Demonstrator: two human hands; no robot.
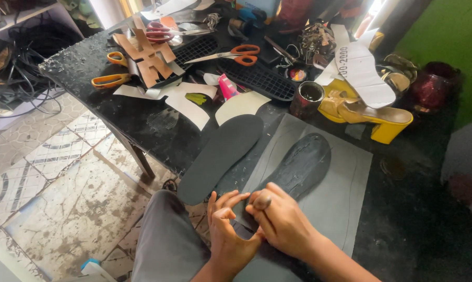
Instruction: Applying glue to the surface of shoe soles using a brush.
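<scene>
My left hand [226, 230] and my right hand [278, 219] meet at the near edge of a grey sheet [340, 183] on a black worktable [142, 120]. My right hand presses down on the heel end of a dark sole shape [304, 164] lying on the sheet, with a small rounded object [262, 201] at its fingertips. My left hand has its fingers curled beside it, touching the sheet's edge. A second black sole [220, 156] lies just left, overhanging the table edge.
Orange-handled scissors [236, 54], brown cut pieces [147, 57], white paper patterns [361, 73], a yellow heeled sandal [366, 112] and a small tin [308, 96] crowd the far side. A dark red jar [434, 83] stands right. Cables [22, 62] and tiled floor lie left.
</scene>
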